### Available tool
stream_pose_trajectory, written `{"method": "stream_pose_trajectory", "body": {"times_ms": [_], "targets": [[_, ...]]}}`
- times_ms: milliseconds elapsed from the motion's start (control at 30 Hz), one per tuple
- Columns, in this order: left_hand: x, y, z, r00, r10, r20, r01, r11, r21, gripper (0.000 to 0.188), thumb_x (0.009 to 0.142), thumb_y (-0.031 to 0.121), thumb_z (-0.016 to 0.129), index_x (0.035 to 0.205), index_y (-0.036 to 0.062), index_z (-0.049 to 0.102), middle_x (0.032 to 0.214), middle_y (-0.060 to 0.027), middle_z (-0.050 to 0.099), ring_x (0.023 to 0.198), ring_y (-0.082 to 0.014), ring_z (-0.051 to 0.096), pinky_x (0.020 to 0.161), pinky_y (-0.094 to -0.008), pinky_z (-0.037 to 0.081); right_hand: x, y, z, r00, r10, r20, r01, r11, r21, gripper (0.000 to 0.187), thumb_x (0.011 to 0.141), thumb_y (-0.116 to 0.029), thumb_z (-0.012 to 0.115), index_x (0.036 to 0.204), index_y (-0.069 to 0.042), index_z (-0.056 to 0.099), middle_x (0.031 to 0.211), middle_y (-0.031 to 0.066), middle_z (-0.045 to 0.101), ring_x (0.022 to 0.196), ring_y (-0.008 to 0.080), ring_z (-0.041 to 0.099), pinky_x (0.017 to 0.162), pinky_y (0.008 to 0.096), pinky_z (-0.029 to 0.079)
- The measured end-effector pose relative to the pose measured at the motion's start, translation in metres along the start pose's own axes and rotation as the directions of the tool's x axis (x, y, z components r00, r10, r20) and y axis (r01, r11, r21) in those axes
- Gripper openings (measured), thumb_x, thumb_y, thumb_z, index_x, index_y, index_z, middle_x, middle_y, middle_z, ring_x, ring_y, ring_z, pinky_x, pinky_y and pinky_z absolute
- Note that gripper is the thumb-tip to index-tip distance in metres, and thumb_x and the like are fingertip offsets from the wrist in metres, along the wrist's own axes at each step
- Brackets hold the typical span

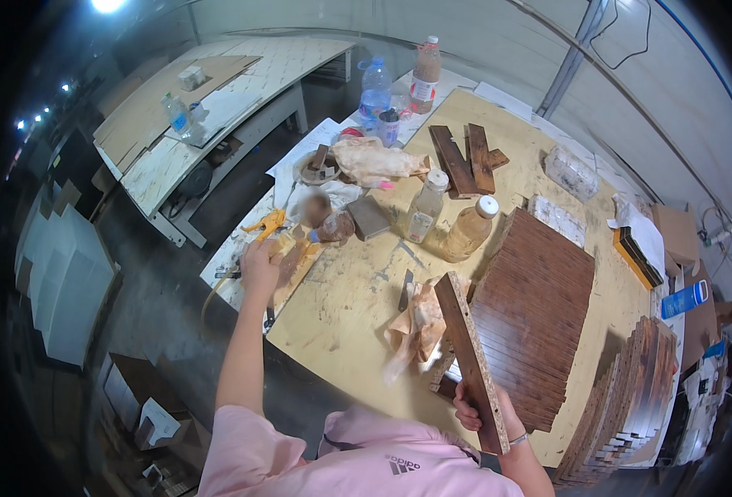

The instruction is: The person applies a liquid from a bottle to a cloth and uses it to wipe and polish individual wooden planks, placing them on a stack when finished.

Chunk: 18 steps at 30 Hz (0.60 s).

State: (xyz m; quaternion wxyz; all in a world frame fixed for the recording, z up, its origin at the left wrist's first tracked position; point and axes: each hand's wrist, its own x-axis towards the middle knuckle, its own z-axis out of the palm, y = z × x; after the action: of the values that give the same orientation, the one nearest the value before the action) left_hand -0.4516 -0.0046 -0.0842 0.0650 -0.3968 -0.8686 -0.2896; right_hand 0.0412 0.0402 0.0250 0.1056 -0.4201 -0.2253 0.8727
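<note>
My right hand (470,407) is wrapped round the lower end of a narrow brown wood plank (471,352), which it holds up at a tilt with a rough, light edge showing. A flat row of dark brown planks (531,311) lies just beyond it on the table. Beside the held plank is a crumpled, stained cloth (420,325). At the table's left edge my left hand (260,263) is closed, fingers curled down; what they hold is hidden. Right by it lie an orange-yellow object (266,222) and a stained board piece (295,269).
Two white-capped bottles (425,207) stand mid-table, near a dark block (368,218). Short dark wood pieces (455,161) lie farther back. Plank stacks (623,398) rise at the right, near a blue bottle (685,299). A second table (146,170) stands at the far left.
</note>
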Motion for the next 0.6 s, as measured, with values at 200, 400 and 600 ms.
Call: {"method": "stream_pose_trajectory", "body": {"times_ms": [200, 400, 600], "targets": [[-0.014, -0.016, 0.002, 0.994, 0.005, 0.109, -0.017, 0.994, 0.107, 0.037, 0.074, 0.01, 0.077, 0.11, 0.0051, 0.07, 0.103, -0.0131, 0.064, 0.103, -0.0334, 0.057, 0.093, -0.0432, 0.044, 0.008, -0.002, -0.001, 0.995, 0.024, 0.095, -0.032, 0.996, 0.089, 0.038, 0.101, -0.039, 0.038, 0.096, -0.006, 0.054, 0.062, -0.0004, 0.04, 0.047, 0.0104, 0.036, 0.043, 0.0238, 0.029], [-0.017, 0.006, -0.005, 0.994, -0.036, 0.103, 0.029, 0.997, 0.069, 0.029, 0.077, 0.012, 0.075, 0.104, 0.0044, 0.07, 0.103, -0.0135, 0.067, 0.102, -0.0338, 0.061, 0.09, -0.0431, 0.047, 0.025, -0.002, -0.02, 0.946, -0.018, 0.323, -0.063, 0.969, 0.24, 0.041, 0.098, -0.042, 0.041, 0.099, -0.002, 0.051, 0.063, 0.0003, 0.039, 0.047, 0.0104, 0.035, 0.041, 0.0254, 0.031], [-0.029, 0.052, -0.005, 0.928, -0.239, 0.287, 0.368, 0.464, -0.806, 0.021, 0.099, 0.007, 0.056, 0.116, -0.0041, 0.06, 0.105, -0.0066, 0.067, 0.092, -0.0118, 0.064, 0.078, -0.0271, 0.051, 0.032, -0.008, -0.006, 0.897, -0.059, 0.437, -0.137, 0.904, 0.404, 0.031, 0.102, -0.034, 0.041, 0.096, -0.005, 0.05, 0.062, -0.0014, 0.035, 0.047, 0.0097, 0.032, 0.039, 0.024, 0.027]]}}
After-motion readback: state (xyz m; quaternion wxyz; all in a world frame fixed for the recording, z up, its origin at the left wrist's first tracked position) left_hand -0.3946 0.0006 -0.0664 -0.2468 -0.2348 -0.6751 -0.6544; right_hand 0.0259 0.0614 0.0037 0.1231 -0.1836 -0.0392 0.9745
